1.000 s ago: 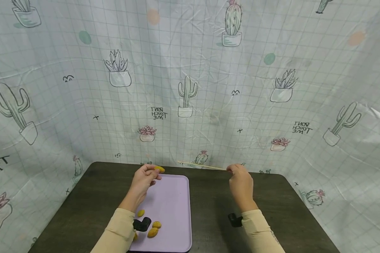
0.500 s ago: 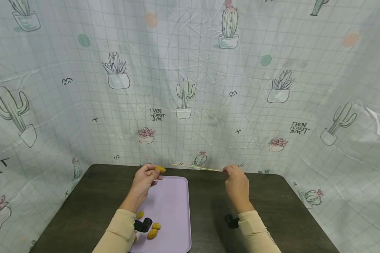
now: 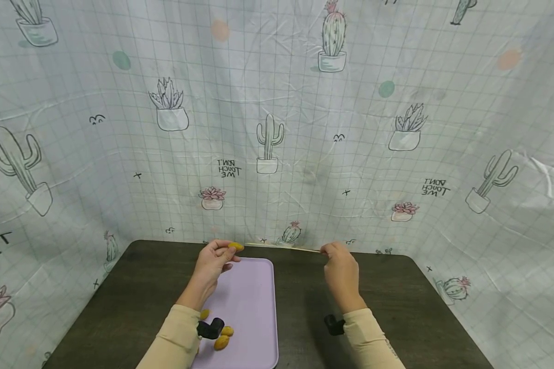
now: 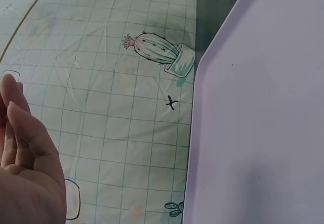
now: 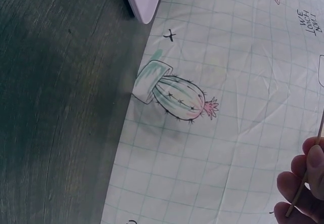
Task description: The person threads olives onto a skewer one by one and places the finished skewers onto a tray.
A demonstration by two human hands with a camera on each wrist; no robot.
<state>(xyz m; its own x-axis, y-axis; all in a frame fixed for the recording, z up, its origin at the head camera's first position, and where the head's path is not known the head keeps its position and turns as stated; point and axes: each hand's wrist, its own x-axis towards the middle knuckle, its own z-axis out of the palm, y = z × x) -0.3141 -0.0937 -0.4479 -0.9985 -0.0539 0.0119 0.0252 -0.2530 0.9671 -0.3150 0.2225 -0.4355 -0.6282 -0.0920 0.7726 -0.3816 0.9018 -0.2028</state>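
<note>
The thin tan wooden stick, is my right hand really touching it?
Touching. The right wrist view shows your right hand pinching the thin tan wooden stick.

Over my feed I saw a dark tabletop (image 3: 300,307) with fine wood grain and rounded far corners. A pale lilac tray (image 3: 250,300) lay flat on it, left of the middle, long sides running front to back, corners rounded, rim raised, its far edge near the tabletop's back edge.
</note>
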